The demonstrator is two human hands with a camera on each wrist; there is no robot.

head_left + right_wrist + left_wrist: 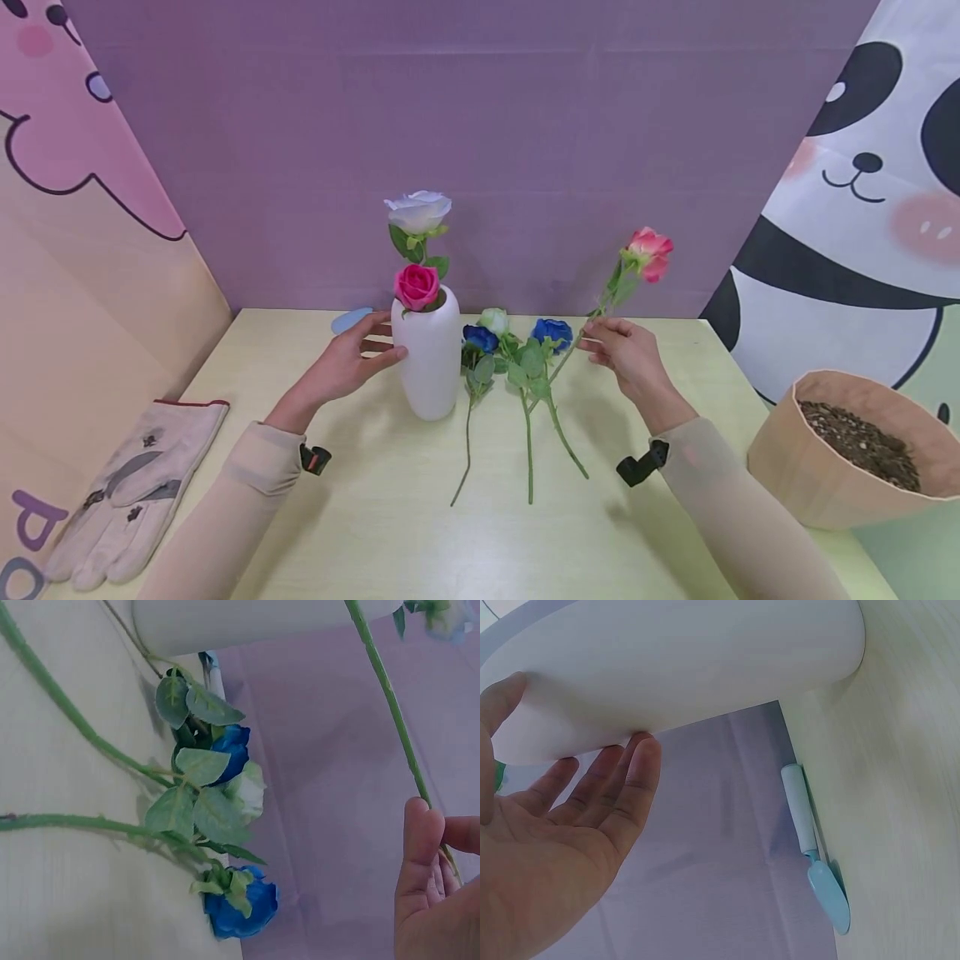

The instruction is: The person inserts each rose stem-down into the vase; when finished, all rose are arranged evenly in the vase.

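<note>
I hold the pink rose [649,250] by its stem at 2 o'clock in my right hand [628,353], my flat left hand [347,365] steadies the vase [427,358], so I think I must lift the rose over the vase mouth next.

Even, bright light falls on my table [390,517] from above, with no hard glare anywhere. Soft shadows pool under my forearms and beside the vase [427,354] at centre frame. The head view bends outward at its edges, stretching the lower corners. My left wrist view is washed pale along the top, the vase nearly blown white; my right wrist view looks slightly soft.
</note>
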